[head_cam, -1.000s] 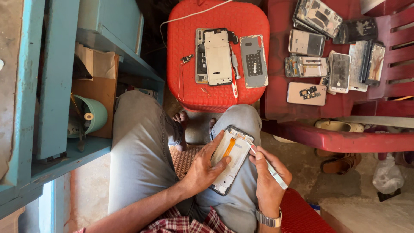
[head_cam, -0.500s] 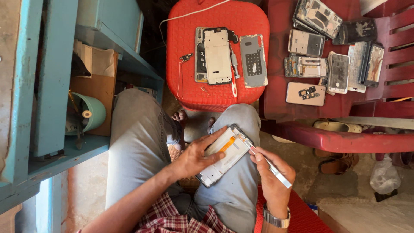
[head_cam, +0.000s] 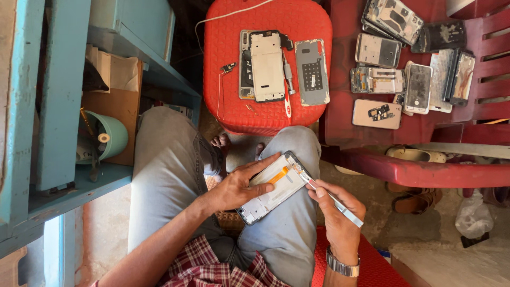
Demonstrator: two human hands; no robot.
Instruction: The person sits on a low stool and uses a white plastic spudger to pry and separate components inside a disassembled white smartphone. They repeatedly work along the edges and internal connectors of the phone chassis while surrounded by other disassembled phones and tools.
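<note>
Opened phone (head_cam: 273, 187), back cover off, lies tilted across the seated person's right thigh. The left hand (head_cam: 236, 187) presses down on it, fingers (head_cam: 265, 163) spread over its upper edge and grasping the frame. The right hand (head_cam: 336, 215) pinches a slim metal tool (head_cam: 332, 199), its tip touching the phone's upper right corner. Judged from this, the work goes best with the frame pinned firmly and the tip kept shallow, clear of the orange ribbon cable (head_cam: 278, 175).

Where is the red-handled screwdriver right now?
In the head view, the red-handled screwdriver lies on the red stool, between the opened phone frame and the grey back cover, beyond the person's knees.
</note>
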